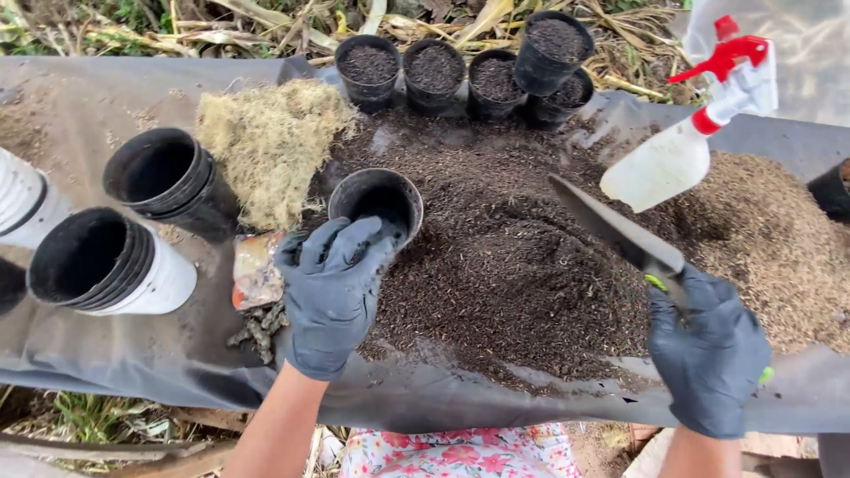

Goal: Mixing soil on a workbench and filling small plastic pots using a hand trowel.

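Head cam looking down: the left hand [329,292], in a dark grey glove, has its fingers wrapped over the near rim of a small black plastic pot [376,202] sitting at the edge of the soil pile [513,265]. The glove hides most of the pot's front wall, and the inside is too dark to say how full it is. The right hand [708,350], gloved the same, has its fingers closed around the handle of a trowel [615,232] whose dark blade angles up and left over the soil; the handle is nearly all buried in the fist, only bits of green poking out. A white spray bottle [677,155] with a red trigger lies just past the blade tip on the grey-sheeted tabletop [133,354]. Five soil-filled black pots [434,69] line the far edge, one tilted onto another. A clump of dry moss [266,142] sits left of the held pot, with stacks of empty pots [111,257] further left, some cut off by the frame. There's a crumpled packet [257,270] by the left hand, but I can't make out what it is.
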